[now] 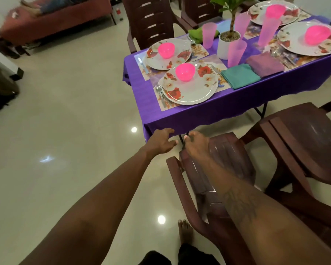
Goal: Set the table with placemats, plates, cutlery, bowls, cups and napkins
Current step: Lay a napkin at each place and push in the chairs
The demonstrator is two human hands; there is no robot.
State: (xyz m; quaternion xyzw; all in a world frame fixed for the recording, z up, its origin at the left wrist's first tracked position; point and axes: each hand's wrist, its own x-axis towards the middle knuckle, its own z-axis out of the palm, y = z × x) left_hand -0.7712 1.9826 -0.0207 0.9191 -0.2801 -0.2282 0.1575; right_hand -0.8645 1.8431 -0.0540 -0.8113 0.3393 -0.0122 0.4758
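Plates (189, 92) carrying pink bowls (185, 72) lie on the purple tabletop (237, 98), probably stiff, light and safest lifted by the rim, while left hand (161, 141) and right hand (196, 143) hover loosely curled, apparently empty, beneath its near edge.

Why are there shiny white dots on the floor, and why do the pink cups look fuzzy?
In the head view, the dots are lights reflecting off the glossy floor; in the same view, the tall pink cups look smeared, probably from motion blur as the camera moves.

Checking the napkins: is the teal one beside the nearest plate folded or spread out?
Folded: the teal napkin lies as a compact rectangle on the tablecloth beside that plate.
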